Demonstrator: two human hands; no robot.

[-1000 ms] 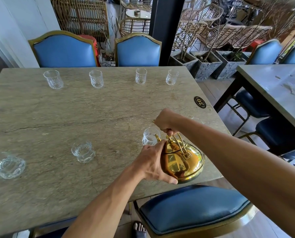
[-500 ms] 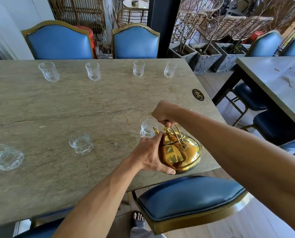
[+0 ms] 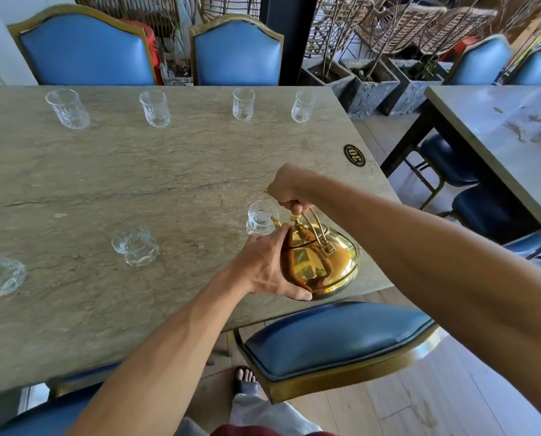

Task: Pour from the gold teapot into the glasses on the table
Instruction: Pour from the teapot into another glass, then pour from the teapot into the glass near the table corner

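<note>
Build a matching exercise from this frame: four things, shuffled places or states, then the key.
Things:
1. right hand
2. left hand
3. gold teapot
4. black oval plaque

Places or states:
A. cups the teapot's body
B. lies flat near the right edge of the table
C. grips the teapot from above
D. spout beside a glass

Pairs: 1-C, 2-A, 3-D, 4-B

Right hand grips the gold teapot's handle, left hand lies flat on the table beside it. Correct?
No. In the head view the left hand cups the side of the gold teapot; it is not flat on the table. The right hand does grip its handle.
</note>
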